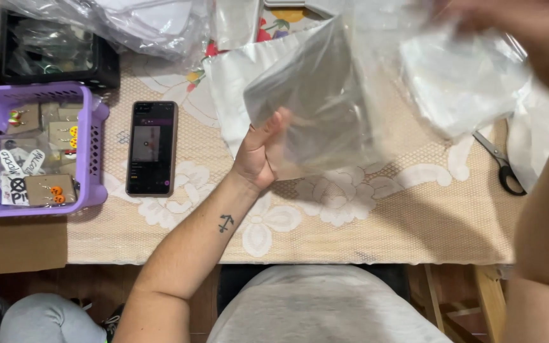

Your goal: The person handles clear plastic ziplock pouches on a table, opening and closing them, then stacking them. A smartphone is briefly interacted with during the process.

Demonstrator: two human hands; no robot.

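My left hand (263,152) is raised over the table with its fingers inside or behind a clear plastic bag (316,108), which it holds up by the lower left side. My right hand (528,32) is blurred at the top right and grips the same bag's upper edge, along with crinkled white plastic (459,82). The bag hangs in the air above a lace tablecloth (351,216). How far the fingers reach into the bag is hidden by the plastic.
A black phone (152,147) lies left of my left hand. A purple basket (93,155) with earring cards stands at the far left, a black box (58,54) behind it. Scissors (502,164) lie at right. More plastic bags (141,22) pile at the back.
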